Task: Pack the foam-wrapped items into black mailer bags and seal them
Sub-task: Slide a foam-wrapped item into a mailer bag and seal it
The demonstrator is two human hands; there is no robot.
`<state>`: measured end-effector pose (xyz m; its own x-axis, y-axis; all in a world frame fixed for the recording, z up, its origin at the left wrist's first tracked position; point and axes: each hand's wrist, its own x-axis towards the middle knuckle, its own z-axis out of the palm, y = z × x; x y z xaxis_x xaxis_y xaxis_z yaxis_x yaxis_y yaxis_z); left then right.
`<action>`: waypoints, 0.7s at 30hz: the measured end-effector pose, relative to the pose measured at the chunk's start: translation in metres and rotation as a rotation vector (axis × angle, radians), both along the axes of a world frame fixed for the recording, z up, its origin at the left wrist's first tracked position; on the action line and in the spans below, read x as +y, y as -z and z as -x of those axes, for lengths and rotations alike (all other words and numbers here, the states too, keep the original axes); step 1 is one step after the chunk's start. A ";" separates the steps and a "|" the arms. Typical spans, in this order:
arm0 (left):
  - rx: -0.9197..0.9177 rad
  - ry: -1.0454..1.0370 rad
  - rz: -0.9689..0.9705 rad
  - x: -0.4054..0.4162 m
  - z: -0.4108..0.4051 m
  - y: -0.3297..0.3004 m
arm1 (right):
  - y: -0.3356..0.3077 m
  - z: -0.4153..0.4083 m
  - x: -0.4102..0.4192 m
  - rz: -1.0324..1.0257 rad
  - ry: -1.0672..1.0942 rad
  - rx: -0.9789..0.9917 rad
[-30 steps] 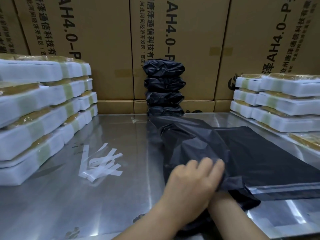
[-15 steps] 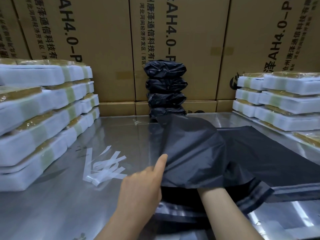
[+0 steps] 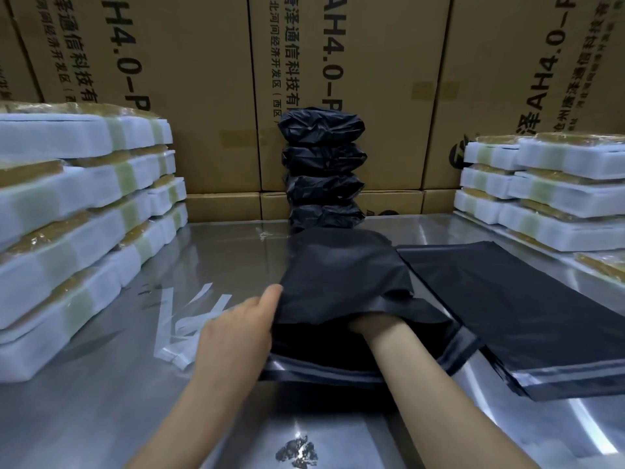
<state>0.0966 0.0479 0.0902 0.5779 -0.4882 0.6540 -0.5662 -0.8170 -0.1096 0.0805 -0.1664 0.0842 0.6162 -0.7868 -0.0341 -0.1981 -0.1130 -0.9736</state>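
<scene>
A black mailer bag (image 3: pixel 341 275) lies open-mouthed toward me on the steel table (image 3: pixel 101 418). My left hand (image 3: pixel 233 336) grips the raised upper layer of the bag at its left edge. My right forearm (image 3: pixel 406 367) runs into the bag's mouth, and the hand itself is hidden inside. Flat empty mailer bags (image 3: pixel 507 309) lie just to the right. Foam-wrapped items are stacked at the left (image 3: pixel 67 214) and at the right (image 3: pixel 548 191). Several packed black bags (image 3: pixel 323 164) are piled at the back centre.
Tall cardboard boxes (image 3: pixel 203 79) wall off the back of the table. Peeled clear strips (image 3: pixel 189 316) lie on the table left of my left hand. A dark smudge (image 3: pixel 297 451) marks the near edge.
My left hand has slid off the top of the bag to its left edge and lifted the upper layer. The bag's mouth has spread open, with my right arm deeper inside.
</scene>
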 end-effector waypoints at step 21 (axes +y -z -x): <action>0.519 -0.049 0.211 0.014 -0.043 0.033 | 0.008 0.122 0.011 0.983 0.152 0.509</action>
